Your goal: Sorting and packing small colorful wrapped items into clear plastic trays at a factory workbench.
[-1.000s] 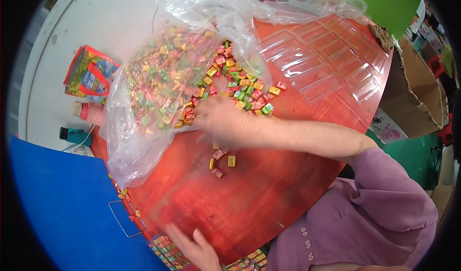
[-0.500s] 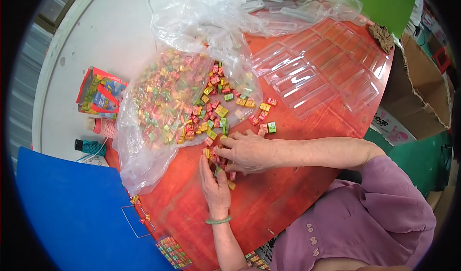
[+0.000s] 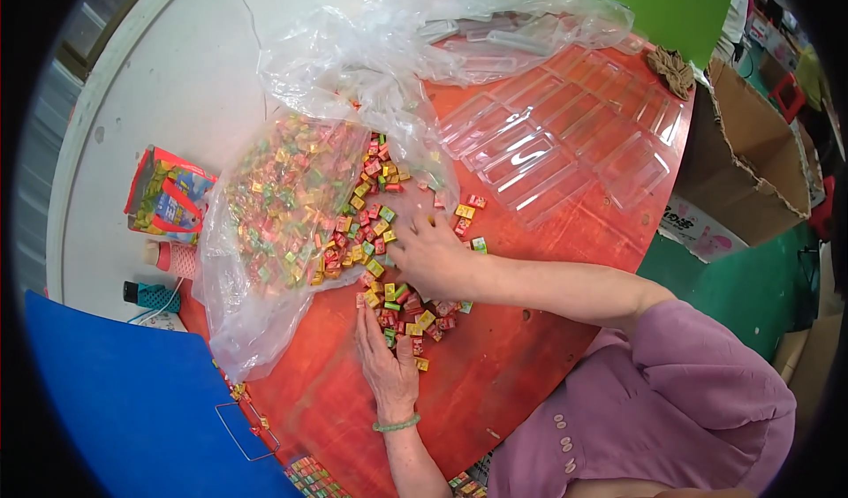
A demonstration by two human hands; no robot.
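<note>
A round red table point(image 3: 521, 365) carries a clear plastic bag point(image 3: 274, 224) full of small wrapped candies in red, yellow and green. Many candies point(image 3: 375, 207) have spilled out of the bag's mouth onto the table. My right hand point(image 3: 433, 255) lies flat on the loose candies beside the bag's opening, fingers spread. My left hand point(image 3: 384, 361), with a green bracelet at the wrist, rests palm down with its fingertips against a small heap of candies point(image 3: 415, 313) between the two hands. Neither hand visibly grips anything.
Clear plastic trays point(image 3: 565, 145) lie in rows on the far right of the table. Crumpled clear plastic point(image 3: 424, 30) is at the back. A colourful carton point(image 3: 163, 193) stands left, a blue board point(image 3: 132, 410) lower left, a cardboard box point(image 3: 751, 154) right.
My right hand drew back from the spilled pile toward me, then moved up again. My left hand came up from the table's near edge to the small heap of candies.
</note>
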